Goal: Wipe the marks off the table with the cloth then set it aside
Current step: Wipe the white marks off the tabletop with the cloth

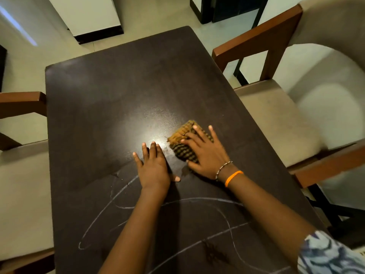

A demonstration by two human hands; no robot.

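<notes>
A folded yellow-and-dark checked cloth (182, 141) lies on the dark brown table (110, 95), right of its middle. My right hand (207, 153) presses flat on the cloth with fingers spread, covering its near right part. My left hand (154, 167) rests flat on the bare tabletop just left of the cloth, fingers apart, holding nothing. White chalk-like marks (122, 191) loop across the near half of the table, under and around both forearms. The far half of the table shows no marks.
A cushioned wooden armchair (286, 119) stands close against the table's right edge. Another chair (21, 155) sits at the left edge. Pale tiled floor (158, 18) and white wall bases with dark skirting lie beyond the far end.
</notes>
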